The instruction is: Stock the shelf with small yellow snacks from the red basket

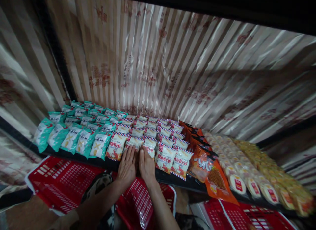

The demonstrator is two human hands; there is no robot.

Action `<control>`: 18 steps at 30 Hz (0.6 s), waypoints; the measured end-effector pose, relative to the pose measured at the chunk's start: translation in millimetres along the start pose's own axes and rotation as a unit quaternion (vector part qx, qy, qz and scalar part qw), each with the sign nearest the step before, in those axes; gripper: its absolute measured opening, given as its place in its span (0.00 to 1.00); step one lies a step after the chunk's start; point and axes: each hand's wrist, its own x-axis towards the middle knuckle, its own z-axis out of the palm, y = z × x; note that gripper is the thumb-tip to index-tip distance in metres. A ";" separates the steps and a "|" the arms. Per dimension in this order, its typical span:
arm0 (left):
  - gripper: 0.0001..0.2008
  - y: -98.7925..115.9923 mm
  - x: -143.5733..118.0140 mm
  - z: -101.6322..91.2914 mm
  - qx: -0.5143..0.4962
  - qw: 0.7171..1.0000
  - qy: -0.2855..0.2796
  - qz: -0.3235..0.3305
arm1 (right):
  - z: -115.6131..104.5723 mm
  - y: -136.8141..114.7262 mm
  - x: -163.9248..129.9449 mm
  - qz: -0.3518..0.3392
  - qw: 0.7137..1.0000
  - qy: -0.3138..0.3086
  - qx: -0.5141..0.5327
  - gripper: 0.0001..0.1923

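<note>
Hands meet side by side at the front edge of a dark shelf [172, 179], palms down and fingers straight, not curled round anything. The left hand [127, 167] lies flat on a white snack packet with red print [134, 142]; the right hand [146, 165] lies flat on the neighbouring white packet [149, 147]. Thumbs almost touch between them.

Judging by the puffed, crinkled film, these packets are light, air-filled and slippery, and the contents probably crush easily; the safest hold looks like the flat sealed edge at the top or bottom, pinched between thumb and fingers, not the pillowed middle.

Left of the left hand run overlapping rows of teal packets [71, 137], glossy and pillow-shaped. Right of the right hand more white packets follow, then orange bags [203, 160] with shiny film, one hanging over the shelf lip. Further right sit rows of small round cakes in clear wrappers [237, 182] and yellow wrapped pieces [283, 187], blurred at the edge.

Beyond the hands hangs a striped, satiny curtain [172, 68] with faded red motifs. Beneath the wrists lie red plastic baskets [61, 184] with slotted grid walls, stiff and matte.
</note>
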 end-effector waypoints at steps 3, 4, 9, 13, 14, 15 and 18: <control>0.26 2.7 0.2 -1.0 -0.006 1.000 -0.017 -0.019 | -10.4 -0.8 28.7 -0.046 0.995 0.054 -0.076 0.29; 0.26 3.1 0.8 -2.5 -0.008 1.000 -0.022 -0.021 | -13.0 -1.3 40.2 -0.069 0.990 0.063 -0.107 0.28; 0.25 2.6 3.7 -9.4 -0.008 0.999 -0.030 -0.012 | -17.8 -6.2 88.2 -0.121 0.947 -0.024 -0.297 0.24; 0.26 3.0 3.1 -6.9 -0.006 1.000 -0.024 -0.019 | -14.0 -9.5 103.3 -0.105 0.916 -0.084 -0.378 0.24; 0.26 3.2 2.8 -5.7 -0.007 0.999 -0.022 -0.023 | -12.6 -10.1 105.0 -0.096 0.914 -0.089 -0.385 0.24; 0.27 3.5 2.6 -4.6 -0.009 0.999 -0.019 -0.026 | -11.3 -10.6 106.2 -0.087 0.913 -0.094 -0.387 0.24; 0.28 3.7 2.4 -2.9 -0.015 0.999 -0.011 -0.034 | -7.8 -12.3 108.3 -0.069 0.923 -0.107 -0.363 0.25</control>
